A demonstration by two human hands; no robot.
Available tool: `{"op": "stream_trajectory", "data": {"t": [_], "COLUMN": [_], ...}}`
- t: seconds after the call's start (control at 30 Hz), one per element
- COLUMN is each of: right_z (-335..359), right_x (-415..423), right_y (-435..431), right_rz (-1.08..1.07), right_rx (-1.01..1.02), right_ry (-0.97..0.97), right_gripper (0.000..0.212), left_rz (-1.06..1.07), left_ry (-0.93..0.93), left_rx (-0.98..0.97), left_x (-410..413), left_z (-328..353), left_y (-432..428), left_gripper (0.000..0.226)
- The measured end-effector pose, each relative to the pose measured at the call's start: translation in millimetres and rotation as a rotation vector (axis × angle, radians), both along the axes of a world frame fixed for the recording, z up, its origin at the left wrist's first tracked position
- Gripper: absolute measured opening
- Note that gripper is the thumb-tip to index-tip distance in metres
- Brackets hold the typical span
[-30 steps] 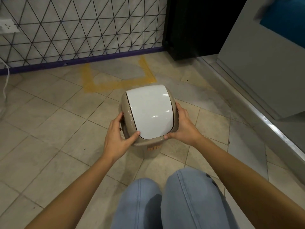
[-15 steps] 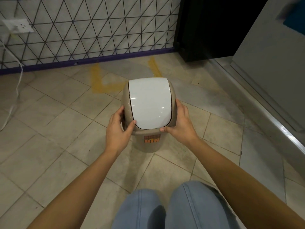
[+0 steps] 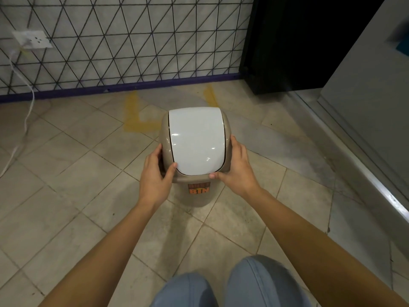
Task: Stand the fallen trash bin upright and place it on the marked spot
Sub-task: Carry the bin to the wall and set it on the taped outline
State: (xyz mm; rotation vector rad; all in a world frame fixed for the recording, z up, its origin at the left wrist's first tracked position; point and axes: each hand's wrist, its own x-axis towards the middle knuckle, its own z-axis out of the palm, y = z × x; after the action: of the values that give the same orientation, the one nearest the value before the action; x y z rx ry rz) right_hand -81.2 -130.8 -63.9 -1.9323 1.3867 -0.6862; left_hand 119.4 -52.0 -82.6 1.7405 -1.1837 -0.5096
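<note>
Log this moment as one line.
bin: upright, near edge of yellow mark | left hand: gripping | right hand: gripping | next: release if aligned

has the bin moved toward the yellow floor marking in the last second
Yes. The trash bin, held at its rim by the left hand and right hand, now covers more of the yellow marking, so it has gone forward, toward the wall.

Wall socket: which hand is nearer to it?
Left. The left hand grips the trash bin on the side facing the wall socket; the right hand holds the bin's opposite side, farther away.
</note>
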Motion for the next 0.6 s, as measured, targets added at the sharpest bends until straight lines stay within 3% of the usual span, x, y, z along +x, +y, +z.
{"op": "stream_trajectory", "data": {"t": [0.37, 0.6], "right_z": [8.2, 8.9], "right_x": [22.2, 20.0], "right_y": [-36.8, -76.8], "right_rz": [0.073, 0.147], "right_rx": [-0.033, 0.001], "right_ry": [0.125, 0.101], "right_gripper": [0.12, 0.121], "left_rz": [0.083, 0.124], "left_ry": [-0.029, -0.059], "left_rx": [0.106, 0.1], "left_x": [8.1, 10.9], "left_z": [13.6, 13.4], "left_y": [-37.3, -59.2], "left_gripper": [0.063, 0.068]}}
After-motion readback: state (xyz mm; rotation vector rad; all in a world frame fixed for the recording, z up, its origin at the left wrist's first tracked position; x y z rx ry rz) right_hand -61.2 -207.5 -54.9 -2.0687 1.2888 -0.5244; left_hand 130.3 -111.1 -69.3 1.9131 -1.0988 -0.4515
